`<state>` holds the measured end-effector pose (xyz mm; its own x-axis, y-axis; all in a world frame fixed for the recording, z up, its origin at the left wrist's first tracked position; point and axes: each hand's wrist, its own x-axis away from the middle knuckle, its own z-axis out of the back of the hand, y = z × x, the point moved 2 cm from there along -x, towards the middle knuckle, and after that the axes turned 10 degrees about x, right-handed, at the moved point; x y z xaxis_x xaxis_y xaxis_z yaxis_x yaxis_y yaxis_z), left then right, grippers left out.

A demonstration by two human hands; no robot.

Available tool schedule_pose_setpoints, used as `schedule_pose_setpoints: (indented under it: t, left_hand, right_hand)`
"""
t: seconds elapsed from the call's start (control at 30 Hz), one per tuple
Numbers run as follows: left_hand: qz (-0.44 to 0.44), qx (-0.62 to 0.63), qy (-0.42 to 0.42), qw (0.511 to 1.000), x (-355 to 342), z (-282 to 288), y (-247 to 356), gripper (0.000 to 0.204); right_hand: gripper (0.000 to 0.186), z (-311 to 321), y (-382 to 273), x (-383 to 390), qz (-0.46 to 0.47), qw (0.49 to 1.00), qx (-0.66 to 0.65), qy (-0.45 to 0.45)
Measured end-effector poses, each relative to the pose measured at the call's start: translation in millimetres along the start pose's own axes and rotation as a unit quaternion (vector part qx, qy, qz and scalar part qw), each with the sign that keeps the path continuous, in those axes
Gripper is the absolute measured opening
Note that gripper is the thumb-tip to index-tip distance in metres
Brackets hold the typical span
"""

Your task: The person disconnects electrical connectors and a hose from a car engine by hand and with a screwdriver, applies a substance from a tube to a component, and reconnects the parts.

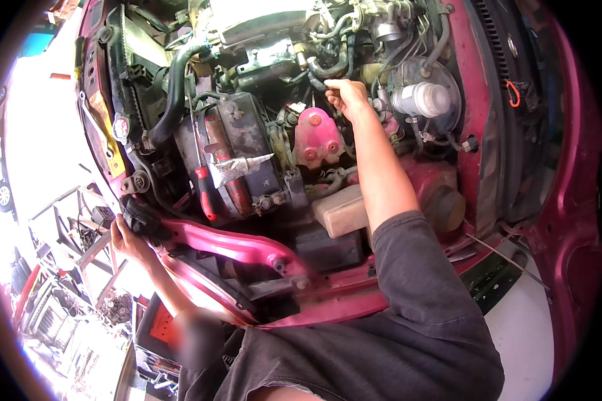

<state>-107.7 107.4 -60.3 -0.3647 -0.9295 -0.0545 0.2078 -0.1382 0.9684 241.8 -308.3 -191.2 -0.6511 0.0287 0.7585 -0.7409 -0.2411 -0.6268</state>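
Note:
My right hand reaches into the engine bay, fingers curled at a short dark hose among other hoses; what they grip is unclear. Below it is a pink cover with bolts. My left hand is at the front corner, beside a black bundled item, fingers slightly bent and apart against the edge. A red-handled screwdriver lies across the dark battery area, next to a red tool and a crumpled silvery piece.
A wrench lies on the front rail. A translucent reservoir, pale box and pink fender surround my right arm. An orange loop lies near the windscreen. Cluttered metal racks and an orange-black case stand at the left.

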Motion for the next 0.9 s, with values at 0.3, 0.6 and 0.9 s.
schedule_pose_setpoints:
  t: [0.3, 0.6, 0.9]
  left_hand:
    - [0.000, 0.000, -0.006, 1.000, -3, 5, -6, 0.028]
    - [0.013, 0.003, -0.001, 1.000, -5, 1, -5, 0.026]
    - [0.011, 0.009, -0.003, 1.000, -1, 5, -6, 0.027]
  right_hand:
    - [0.009, -2, 17, -27, 0.026, 0.990, -0.140, 0.012]
    - [0.017, -21, 14, -21, 0.038, 0.988, -0.148, 0.007]
    - [0.016, -21, 23, -25, 0.026, 0.981, -0.191, 0.021]
